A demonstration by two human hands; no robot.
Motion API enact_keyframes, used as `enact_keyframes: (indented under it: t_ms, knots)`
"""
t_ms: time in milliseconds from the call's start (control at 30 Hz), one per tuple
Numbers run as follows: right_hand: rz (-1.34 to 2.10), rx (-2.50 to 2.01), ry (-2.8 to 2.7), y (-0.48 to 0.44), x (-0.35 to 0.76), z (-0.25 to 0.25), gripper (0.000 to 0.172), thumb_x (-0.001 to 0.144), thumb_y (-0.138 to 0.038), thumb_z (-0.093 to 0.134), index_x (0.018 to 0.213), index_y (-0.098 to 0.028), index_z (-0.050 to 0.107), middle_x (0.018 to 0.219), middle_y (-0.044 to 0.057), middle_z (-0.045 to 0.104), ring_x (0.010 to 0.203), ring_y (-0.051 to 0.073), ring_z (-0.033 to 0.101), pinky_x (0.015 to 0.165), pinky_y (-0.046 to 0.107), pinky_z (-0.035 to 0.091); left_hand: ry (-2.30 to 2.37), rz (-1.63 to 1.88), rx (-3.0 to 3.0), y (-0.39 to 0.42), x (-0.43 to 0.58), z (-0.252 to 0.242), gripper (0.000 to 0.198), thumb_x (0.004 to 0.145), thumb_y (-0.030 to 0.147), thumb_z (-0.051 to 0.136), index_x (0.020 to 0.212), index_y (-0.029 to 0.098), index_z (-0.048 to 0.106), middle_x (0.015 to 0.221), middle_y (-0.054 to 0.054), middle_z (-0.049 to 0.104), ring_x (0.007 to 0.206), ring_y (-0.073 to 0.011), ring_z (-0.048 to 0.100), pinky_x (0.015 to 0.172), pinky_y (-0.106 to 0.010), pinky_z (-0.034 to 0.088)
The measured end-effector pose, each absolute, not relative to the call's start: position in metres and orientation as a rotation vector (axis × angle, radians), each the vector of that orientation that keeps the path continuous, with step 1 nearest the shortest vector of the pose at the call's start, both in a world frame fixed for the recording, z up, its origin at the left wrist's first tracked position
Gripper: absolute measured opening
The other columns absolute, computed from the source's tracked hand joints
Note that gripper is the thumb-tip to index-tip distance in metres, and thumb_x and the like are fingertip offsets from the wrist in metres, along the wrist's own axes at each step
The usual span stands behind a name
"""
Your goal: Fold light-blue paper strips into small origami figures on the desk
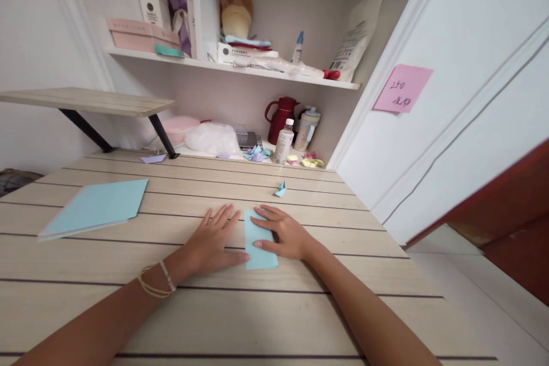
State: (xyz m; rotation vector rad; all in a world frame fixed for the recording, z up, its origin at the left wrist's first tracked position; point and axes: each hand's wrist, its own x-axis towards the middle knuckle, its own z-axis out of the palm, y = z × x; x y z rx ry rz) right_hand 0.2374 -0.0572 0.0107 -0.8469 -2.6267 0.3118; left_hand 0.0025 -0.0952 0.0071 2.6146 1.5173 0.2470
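Observation:
A folded light blue paper strip (259, 251) lies flat on the wooden table (214, 309) in front of me. My left hand (213, 243) rests flat beside its left edge, fingers stretched out, thumb touching the paper's lower left. My right hand (283, 233) lies on the paper's right side, fingers spread and pressing it down. Neither hand grips anything.
A stack of light blue paper sheets (96, 206) lies at the table's left. A small folded blue paper boat (281, 189) sits beyond my hands. Behind are shelves with a red kettle (281, 117), bottles, paper scraps. A pink note (402, 88) hangs on the white door at right.

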Motion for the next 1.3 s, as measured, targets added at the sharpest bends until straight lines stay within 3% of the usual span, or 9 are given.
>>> enact_keyframes:
  t_ms: [267, 467, 733, 1300]
  knots:
    - [0.308, -0.866, -2.641, -0.0573, 0.2376, 0.011, 0.064, 0.074, -0.056, 0.051, 0.128, -0.022, 0.04, 0.138, 0.007, 0.031, 0.126, 0.028, 0.029, 0.102, 0.045, 0.026, 1.506, 0.265, 2.639, -0.0955, 0.0024, 0.0087, 0.082, 0.07, 0.068, 0.037, 0.137, 0.023, 0.019, 0.144, -0.011, 0.02, 0.132, -0.0296, 0.011, 0.103, -0.049, 0.01]
    - [0.322, -0.852, -2.624, -0.058, 0.2375, 0.0111, 0.064, 0.074, -0.055, 0.053, 0.128, -0.022, 0.041, 0.138, 0.007, 0.032, 0.126, 0.028, 0.029, 0.102, 0.045, 0.026, 1.542, 0.347, 2.65, -0.0929, 0.0026, 0.0093, 0.055, 0.086, 0.052, 0.023, 0.135, 0.027, 0.024, 0.141, -0.007, 0.03, 0.131, -0.0244, 0.018, 0.103, -0.048, 0.015]
    - [0.308, -0.855, -2.627, -0.058, 0.2374, 0.0112, 0.063, 0.074, -0.054, 0.052, 0.128, -0.024, 0.04, 0.138, 0.006, 0.033, 0.126, 0.029, 0.029, 0.101, 0.046, 0.026, 1.513, 0.328, 2.647, -0.0961, 0.0061, 0.0136, 0.063, 0.079, 0.06, 0.032, 0.135, 0.032, 0.021, 0.141, -0.009, 0.03, 0.131, -0.0296, 0.017, 0.101, -0.051, 0.014]
    - [0.314, -0.869, -2.617, -0.0576, 0.2371, 0.0098, 0.063, 0.074, -0.055, 0.052, 0.127, -0.023, 0.042, 0.137, 0.006, 0.034, 0.126, 0.029, 0.029, 0.102, 0.045, 0.026, 1.532, 0.279, 2.635, -0.0975, 0.0093, 0.015, 0.069, 0.075, 0.065, 0.033, 0.134, 0.03, 0.025, 0.142, -0.013, 0.025, 0.131, -0.0318, 0.013, 0.1, -0.054, 0.012]
